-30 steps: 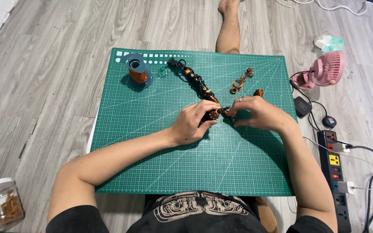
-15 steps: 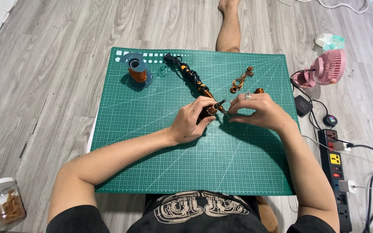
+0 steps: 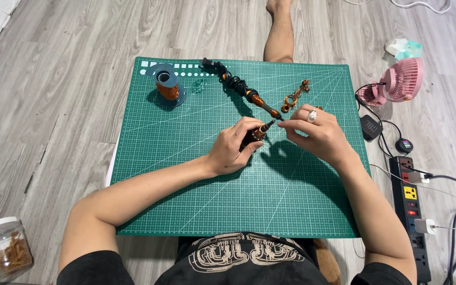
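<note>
While pinched over the green gridded cutting mat (image 3: pixel 186 174), the dark, orange-wound beaded strand (image 3: pixel 249 95) is clamped by left hand (image 3: pixel 236 148) and right hand (image 3: pixel 317 134) near its end, judged light, limp, best gripped there.

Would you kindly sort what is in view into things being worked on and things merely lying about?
In use: left hand holding a dark beaded piece; right hand at its tip; cutting mat.
Lying about: wire spool, pink fan, power strip, jar.
</note>
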